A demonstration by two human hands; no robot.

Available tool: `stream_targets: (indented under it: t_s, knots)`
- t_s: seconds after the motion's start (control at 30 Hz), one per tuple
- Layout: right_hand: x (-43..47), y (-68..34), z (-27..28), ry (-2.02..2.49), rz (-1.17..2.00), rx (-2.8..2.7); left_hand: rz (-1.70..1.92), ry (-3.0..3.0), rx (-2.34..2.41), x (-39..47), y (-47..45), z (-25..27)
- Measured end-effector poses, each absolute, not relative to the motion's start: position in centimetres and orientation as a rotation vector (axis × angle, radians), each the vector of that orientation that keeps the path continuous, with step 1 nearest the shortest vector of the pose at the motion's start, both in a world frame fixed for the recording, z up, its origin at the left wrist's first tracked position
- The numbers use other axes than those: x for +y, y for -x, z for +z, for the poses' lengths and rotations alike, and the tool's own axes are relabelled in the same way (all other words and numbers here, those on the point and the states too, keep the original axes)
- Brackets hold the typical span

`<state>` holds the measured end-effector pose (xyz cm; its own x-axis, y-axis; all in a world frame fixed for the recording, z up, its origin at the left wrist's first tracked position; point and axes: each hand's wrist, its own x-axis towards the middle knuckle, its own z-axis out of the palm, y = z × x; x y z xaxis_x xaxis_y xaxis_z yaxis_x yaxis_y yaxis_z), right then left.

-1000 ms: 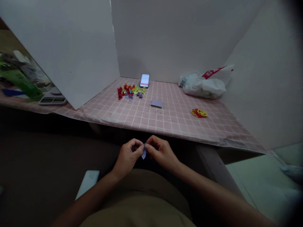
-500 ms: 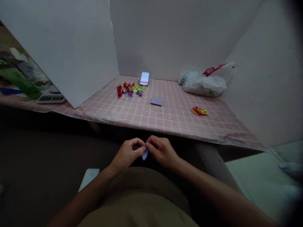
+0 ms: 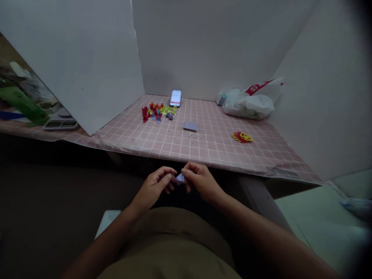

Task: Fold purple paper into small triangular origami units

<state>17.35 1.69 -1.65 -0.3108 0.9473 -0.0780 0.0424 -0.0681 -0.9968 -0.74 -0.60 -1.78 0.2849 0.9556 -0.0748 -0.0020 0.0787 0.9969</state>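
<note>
A small folded lilac paper piece [image 3: 180, 179] is held in front of the table edge, above my lap. My right hand [image 3: 200, 180] pinches its right side between thumb and fingertips. Close at its left is my left hand [image 3: 154, 188], thumb and index finger apart and the other fingers curled beneath. Whether a left fingertip touches the paper I cannot tell. On the table lies a stack of lilac paper squares [image 3: 190, 126]. Farther back sits a cluster of small folded paper figures [image 3: 157, 110] in red, orange, yellow and lilac.
A lit phone [image 3: 175, 98] leans at the back of the pink checked table [image 3: 162, 145]. Red and yellow cut-out shapes [image 3: 242, 137] lie at right, before a white plastic bag [image 3: 250, 104]. White panels surround the table; a scale [image 3: 61, 123] stands left. A white object [image 3: 107, 221] lies beside my left forearm.
My hands have moved slightly apart. The folded paper has turned and risen, now showing a wider face in my right fingers, while my left thumb and index finger have spread.
</note>
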Motion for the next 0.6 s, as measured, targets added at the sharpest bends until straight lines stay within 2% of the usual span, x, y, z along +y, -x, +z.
stream_targets:
  t_s: [0.17,0.6]
  knots:
    - [2.1,-17.3,-2.0,1.055,1.714,-1.171,0.981,-1.244,0.892,-0.9,0.2,-2.1]
    - [1.7,-17.1,-2.0,1.063,1.723,-1.228,0.971,-1.083,0.949,-1.4,-0.4,-1.8]
